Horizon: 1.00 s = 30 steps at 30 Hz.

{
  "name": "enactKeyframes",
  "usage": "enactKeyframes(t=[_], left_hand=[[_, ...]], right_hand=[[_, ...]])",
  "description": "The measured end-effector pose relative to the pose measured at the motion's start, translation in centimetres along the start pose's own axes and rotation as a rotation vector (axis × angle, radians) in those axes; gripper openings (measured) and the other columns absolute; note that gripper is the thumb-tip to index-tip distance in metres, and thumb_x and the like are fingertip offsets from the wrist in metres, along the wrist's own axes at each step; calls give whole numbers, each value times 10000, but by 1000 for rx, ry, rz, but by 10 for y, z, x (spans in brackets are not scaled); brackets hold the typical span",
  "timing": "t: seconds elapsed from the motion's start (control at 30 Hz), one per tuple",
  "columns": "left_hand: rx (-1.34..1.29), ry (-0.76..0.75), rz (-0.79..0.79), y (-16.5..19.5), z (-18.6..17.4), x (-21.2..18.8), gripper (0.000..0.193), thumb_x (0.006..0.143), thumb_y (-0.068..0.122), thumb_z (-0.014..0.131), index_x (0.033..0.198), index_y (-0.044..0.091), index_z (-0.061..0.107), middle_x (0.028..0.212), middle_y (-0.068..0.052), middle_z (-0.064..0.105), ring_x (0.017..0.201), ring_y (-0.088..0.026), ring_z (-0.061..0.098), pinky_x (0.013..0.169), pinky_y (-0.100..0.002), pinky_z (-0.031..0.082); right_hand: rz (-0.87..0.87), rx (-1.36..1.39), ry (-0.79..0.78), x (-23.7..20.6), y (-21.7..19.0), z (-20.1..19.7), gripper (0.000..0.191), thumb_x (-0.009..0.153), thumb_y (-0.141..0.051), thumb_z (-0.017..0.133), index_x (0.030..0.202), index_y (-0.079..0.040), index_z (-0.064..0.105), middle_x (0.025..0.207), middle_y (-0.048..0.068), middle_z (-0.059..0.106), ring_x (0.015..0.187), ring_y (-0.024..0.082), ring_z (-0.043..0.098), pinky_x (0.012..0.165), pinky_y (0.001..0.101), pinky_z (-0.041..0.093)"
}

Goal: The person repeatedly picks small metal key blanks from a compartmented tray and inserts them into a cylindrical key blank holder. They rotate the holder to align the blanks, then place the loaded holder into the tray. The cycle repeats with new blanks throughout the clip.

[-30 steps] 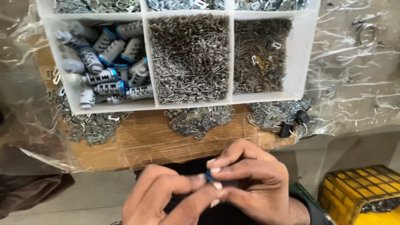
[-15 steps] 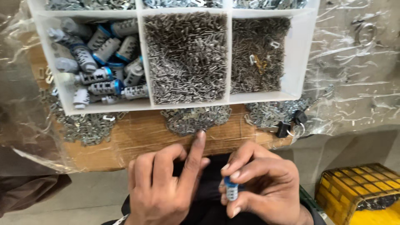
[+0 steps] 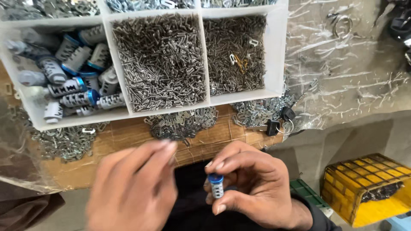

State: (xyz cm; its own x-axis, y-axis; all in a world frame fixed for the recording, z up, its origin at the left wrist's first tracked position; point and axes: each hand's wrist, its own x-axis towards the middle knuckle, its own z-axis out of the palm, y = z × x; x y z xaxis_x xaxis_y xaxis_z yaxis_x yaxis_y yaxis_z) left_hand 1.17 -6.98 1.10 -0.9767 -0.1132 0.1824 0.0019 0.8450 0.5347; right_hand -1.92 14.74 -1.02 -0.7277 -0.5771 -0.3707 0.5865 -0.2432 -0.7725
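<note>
Below, at the near edge of a plastic-wrapped wooden bench (image 3: 128, 141), a worker's two hands are apart over a dark lap. At far left, a clear plastic sheet (image 3: 17, 149) bulges past the bench corner. Behind it, a white compartment tray (image 3: 280, 51) takes up most of the bench top; its leftmost bin holds grey lock cylinders with blue caps (image 3: 72, 85), the middle bin a heap of small metal pins (image 3: 160, 60), and the right bin finer metal bits (image 3: 233, 51). Loose stamped metal plates (image 3: 182, 124) spill along the narrow strip of bare wood between the tray's front wall and the bench edge, leaving little open surface there. The left hand (image 3: 132, 188), blurred, hangs open with fingers spread and nothing in it, just off the bench edge. The right hand (image 3: 252, 188) pinches a small grey cylinder with a blue cap (image 3: 216, 185) upright between thumb and fingertips, near the bench edge but clear of it. To the right the bench ends; crinkled plastic covers a grey surface, and on the floor below sits a yellow crate (image 3: 364, 184).
</note>
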Motion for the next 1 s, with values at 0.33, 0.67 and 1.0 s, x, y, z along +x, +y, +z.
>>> enactKeyframes(t=[0.33, 0.67, 1.0], left_hand=[[-506, 15, -93, 21, 13, -37, 256, 751, 78, 832, 967, 138, 709, 928, -2, 686, 825, -171, 662, 700, -305, 569], [-564, 58, -106, 0, -14, -24, 195, 838, 116, 855, 982, 128, 725, 936, 5, 720, 819, -162, 702, 722, -285, 606], [-444, -101, 67, -20, -27, -32, 210, 756, 184, 825, 962, 219, 796, 872, 7, 635, 804, -183, 629, 704, -304, 548]], right_hand=[[-134, -286, -24, -2, 2, -10, 355, 839, 102, 873, 1153, 24, 728, 1187, 180, 652, 1083, 201, 677, 959, 299, 601], [28, 74, -48, 10, 17, 13, 343, 796, 206, 815, 1114, 123, 714, 1202, 238, 596, 895, 226, 736, 755, 305, 654], [-80, -279, -142, 16, 8, 13, 275, 834, -14, 890, 1081, 55, 791, 1113, 160, 687, 1007, 200, 687, 880, 300, 589]])
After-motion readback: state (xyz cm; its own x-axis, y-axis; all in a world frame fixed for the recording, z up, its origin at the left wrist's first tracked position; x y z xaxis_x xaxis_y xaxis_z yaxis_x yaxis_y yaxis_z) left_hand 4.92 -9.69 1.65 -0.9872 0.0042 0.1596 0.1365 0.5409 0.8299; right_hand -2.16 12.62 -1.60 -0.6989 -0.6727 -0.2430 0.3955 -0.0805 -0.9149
